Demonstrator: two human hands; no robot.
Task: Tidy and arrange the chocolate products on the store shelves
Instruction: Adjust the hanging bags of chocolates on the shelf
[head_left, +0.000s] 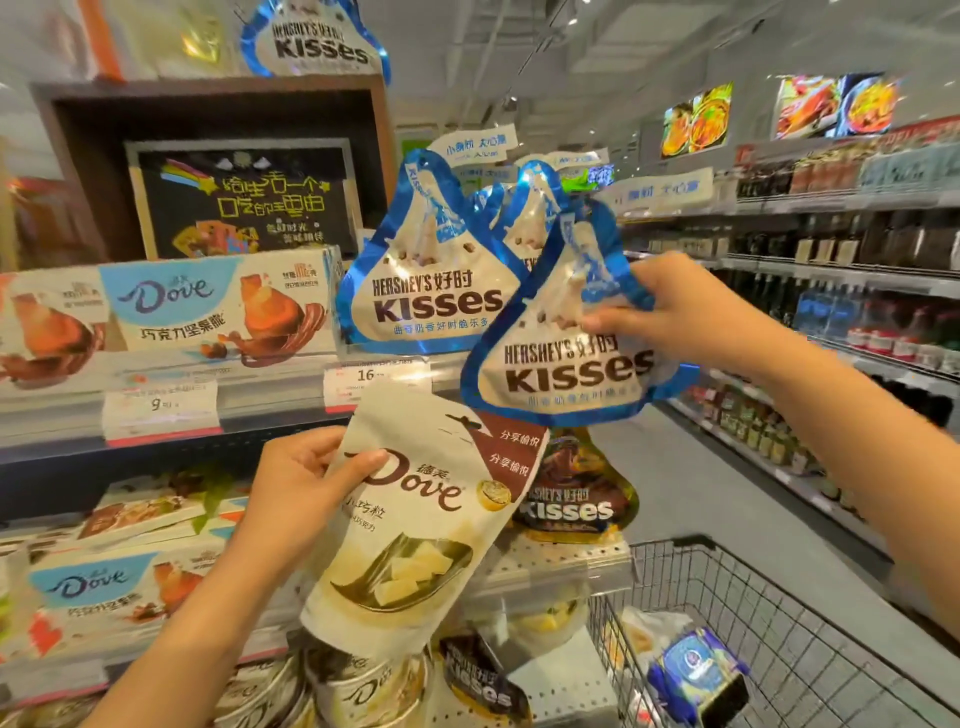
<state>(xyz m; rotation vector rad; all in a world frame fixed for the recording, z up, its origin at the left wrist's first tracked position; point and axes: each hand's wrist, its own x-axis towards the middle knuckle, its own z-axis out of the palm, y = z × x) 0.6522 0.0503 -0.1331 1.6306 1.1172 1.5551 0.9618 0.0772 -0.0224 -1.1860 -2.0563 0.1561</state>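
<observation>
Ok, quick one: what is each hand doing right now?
Left hand: grips the cream Dove pouch, thumb on its front.
Right hand: holds a blue-edged Kisses bag by its upper edge.

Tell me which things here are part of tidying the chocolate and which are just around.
Part of the job:
left hand holding the cream Dove pouch
right hand holding the blue Kisses bag
Kisses bags on the shelf
Dove boxes

Just around:
wire cart
chalkboard sign
bottles across the aisle
</observation>
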